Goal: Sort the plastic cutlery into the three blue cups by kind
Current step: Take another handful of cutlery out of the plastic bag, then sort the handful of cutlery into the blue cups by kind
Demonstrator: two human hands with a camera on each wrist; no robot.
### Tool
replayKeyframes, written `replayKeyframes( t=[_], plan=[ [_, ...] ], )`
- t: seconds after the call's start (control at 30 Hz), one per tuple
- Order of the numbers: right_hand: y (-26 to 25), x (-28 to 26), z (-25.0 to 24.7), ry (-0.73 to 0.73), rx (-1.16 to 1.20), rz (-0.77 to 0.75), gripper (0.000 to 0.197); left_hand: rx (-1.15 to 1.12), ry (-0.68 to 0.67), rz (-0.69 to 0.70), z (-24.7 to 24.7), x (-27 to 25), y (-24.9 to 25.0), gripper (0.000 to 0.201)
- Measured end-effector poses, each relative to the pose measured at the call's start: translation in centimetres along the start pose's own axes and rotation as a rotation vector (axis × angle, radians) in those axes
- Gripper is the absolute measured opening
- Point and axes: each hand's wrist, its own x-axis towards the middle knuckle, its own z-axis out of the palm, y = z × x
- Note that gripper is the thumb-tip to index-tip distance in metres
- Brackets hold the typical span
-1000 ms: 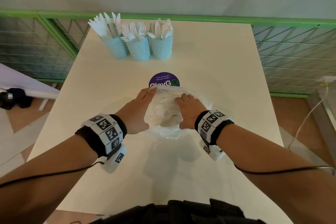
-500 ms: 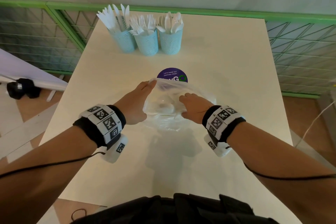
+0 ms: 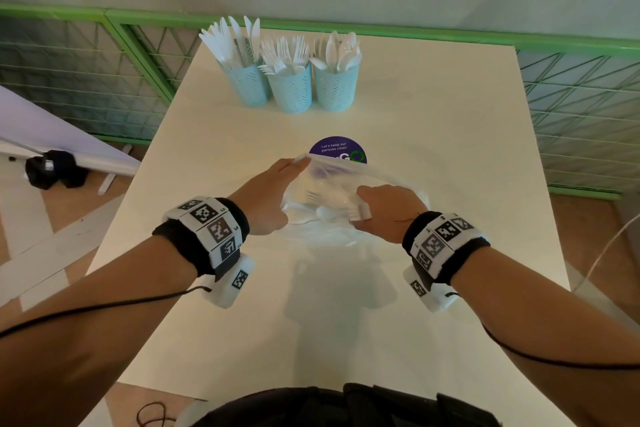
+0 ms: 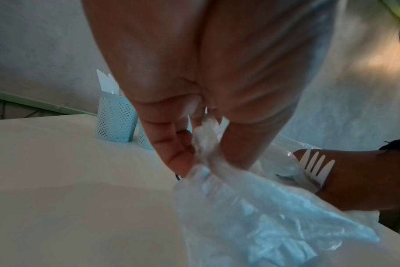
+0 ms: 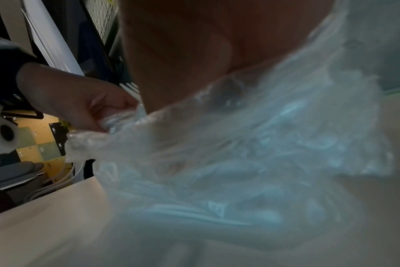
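Grip L hand [image 3: 266, 198]: pinches bag [image 3: 346, 184] edge | R hand [image 3: 388, 211]: fingers curled round forks [image 4: 317, 168]

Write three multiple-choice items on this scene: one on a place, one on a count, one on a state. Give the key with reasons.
1. Where do the blue cups stand?
A. at the table's far edge
B. on the floor
C. beside the person's elbows

2. How many blue cups are there?
A. two
B. three
C. five

3. What is the left hand doing?
A. lying flat on the table
B. pinching the clear plastic bag
C. lifting a cup

Key: 1 A, they stand by the green railing; 2 B, three stand side by side; 3 B, the left wrist view shows film gathered between its fingers.
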Motion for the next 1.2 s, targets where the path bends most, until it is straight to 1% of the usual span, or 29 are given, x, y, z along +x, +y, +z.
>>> replayKeyframes(
  t=[0.1,0.2,0.3,0.4,0.47,0.57,0.63,0.8,0.93,1.03,1.13,1.17,1.2],
  plan=[
    [0.0,0.2,0.4,-0.011,0.055,-0.008,0.035,-0.010,0.015,-0.006,0.0,0.3,0.4,0.099],
    [-0.2,0.4,0.6,-0.009,0.042,-0.055,0.033,-0.014,0.005,-0.006,0.0,0.4,0.7,0.098],
    [-0.7,0.5,0.4,0.019,0.040,-0.082,0.022,-0.035,0.002,0.025,0.2,0.4,1.1,0.097],
    [-1.4,0.7,-0.1,0.008,0.062,-0.079,0.035,-0.087,0.046,0.057,0.4,0.4,1.5,0.092],
    [-1.8,0.9,-0.1,-0.021,0.052,-0.073,0.040,-0.108,0.070,0.071,0.4,0.5,1.8,0.090],
    [-2.3,1.7,0.3,-0.084,-0.067,-0.088,0.036,-0.118,0.081,0.073,0.5,0.6,1.8,0.090],
    [-2.8,2.0,0.4,-0.098,-0.068,-0.101,0.032,-0.116,0.079,0.060,0.5,0.7,1.7,0.091],
    [-2.5,1.4,0.0,-0.069,0.052,-0.104,0.034,-0.085,0.108,-0.023,-0.8,0.3,0.1,0.093],
    [-1.7,0.9,-1.2,-0.050,0.188,-0.118,0.026,-0.050,0.089,-0.054,-1.2,0.3,-0.8,0.092],
    [-1.2,0.4,-1.9,-0.015,0.330,-0.132,0.036,-0.049,0.076,-0.094,-1.3,0.5,-1.2,0.090],
    [-1.0,0.0,-2.7,0.100,0.561,-0.176,0.054,-0.071,0.059,-0.136,-1.3,0.6,-1.4,0.088],
    [-1.0,-0.1,-3.0,0.143,0.635,-0.183,0.055,-0.082,0.056,-0.141,-1.4,0.6,-1.3,0.087],
    [-1.1,0.0,-3.5,0.184,0.705,-0.194,0.051,-0.103,0.057,-0.136,-1.4,0.5,-1.1,0.086]
  ],
)
